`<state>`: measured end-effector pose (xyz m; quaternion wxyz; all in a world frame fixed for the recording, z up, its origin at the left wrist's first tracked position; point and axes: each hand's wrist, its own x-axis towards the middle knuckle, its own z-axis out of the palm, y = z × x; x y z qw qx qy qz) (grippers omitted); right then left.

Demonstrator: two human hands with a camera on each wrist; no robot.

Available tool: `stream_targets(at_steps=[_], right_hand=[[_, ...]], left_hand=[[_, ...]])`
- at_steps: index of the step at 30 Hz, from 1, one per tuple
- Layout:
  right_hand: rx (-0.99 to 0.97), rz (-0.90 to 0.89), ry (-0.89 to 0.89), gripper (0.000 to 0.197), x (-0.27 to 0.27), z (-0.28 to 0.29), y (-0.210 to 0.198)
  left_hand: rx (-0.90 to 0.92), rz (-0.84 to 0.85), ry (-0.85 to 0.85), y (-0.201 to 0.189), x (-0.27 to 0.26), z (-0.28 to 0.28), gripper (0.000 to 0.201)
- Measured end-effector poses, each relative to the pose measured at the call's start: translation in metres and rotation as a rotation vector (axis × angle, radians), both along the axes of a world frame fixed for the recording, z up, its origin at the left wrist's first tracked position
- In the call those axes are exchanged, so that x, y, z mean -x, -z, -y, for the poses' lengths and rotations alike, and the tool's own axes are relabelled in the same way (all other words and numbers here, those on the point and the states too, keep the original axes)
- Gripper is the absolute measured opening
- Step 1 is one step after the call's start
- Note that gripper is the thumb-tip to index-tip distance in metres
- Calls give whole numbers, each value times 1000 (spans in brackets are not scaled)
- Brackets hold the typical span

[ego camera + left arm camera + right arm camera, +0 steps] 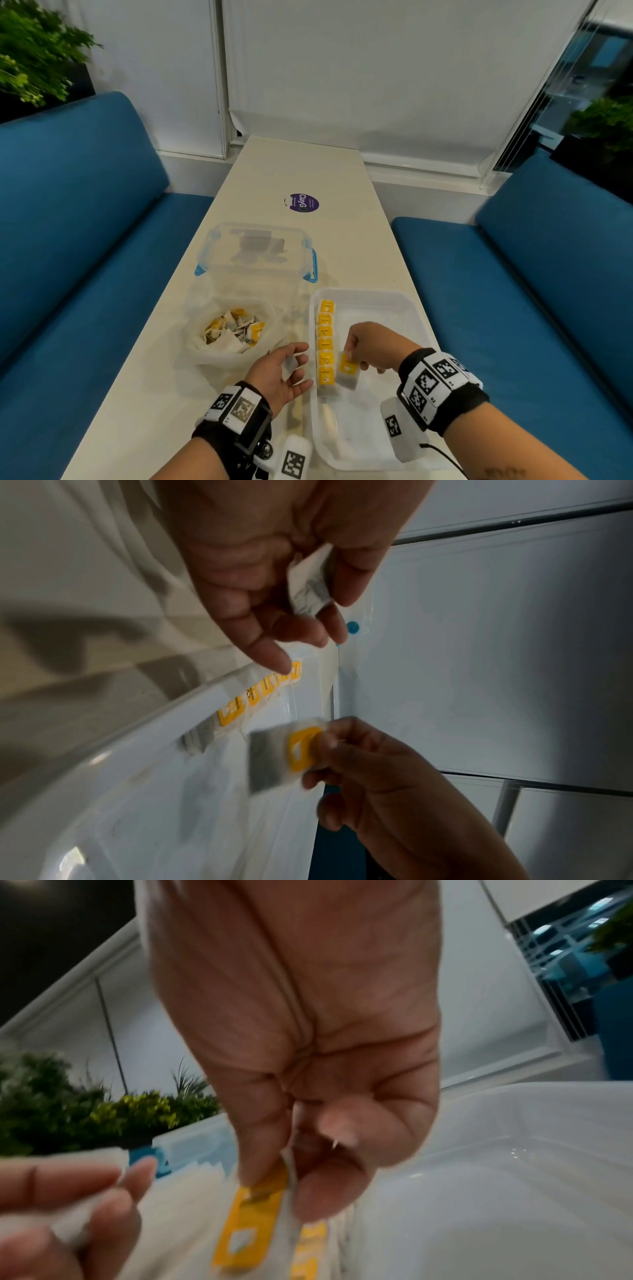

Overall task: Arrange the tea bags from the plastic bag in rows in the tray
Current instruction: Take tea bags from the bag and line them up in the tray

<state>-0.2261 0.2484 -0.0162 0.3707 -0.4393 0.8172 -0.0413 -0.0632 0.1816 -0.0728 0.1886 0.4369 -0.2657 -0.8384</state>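
Note:
A white tray (pixel 404 305) lies on the table with one row of several yellow-labelled tea bags (pixel 325 342) along its left wall. My right hand (pixel 363 349) pinches another yellow-labelled tea bag (pixel 347 371) just right of the row's near end, low over the tray floor; the same bag (pixel 291 753) shows blurred in the left wrist view. My left hand (pixel 284 370) hovers left of the tray's rim and holds a white tea bag (pixel 310 585) between thumb and fingers. The clear plastic bag (pixel 233 332) with more tea bags sits left of the tray.
A clear lidded container (pixel 257 253) with blue clips stands behind the plastic bag. A purple round sticker (pixel 303 202) lies farther up the table. Blue benches (pixel 68 240) flank the narrow table on both sides. Most of the tray floor (pixel 373 342) right of the row is bare.

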Motion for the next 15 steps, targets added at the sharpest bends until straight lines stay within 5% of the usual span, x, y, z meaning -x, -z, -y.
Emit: stream_targets(at_steps=[6, 11, 15], right_hand=[[-264, 6, -216, 21, -13, 11, 23], [-334, -18, -274, 9, -20, 26, 38], [-330, -60, -236, 23, -19, 33, 47]], left_hand=[[26, 35, 8, 6, -1, 3, 20], [22, 33, 19, 9, -3, 2, 19], [25, 30, 29, 10, -4, 3, 20]])
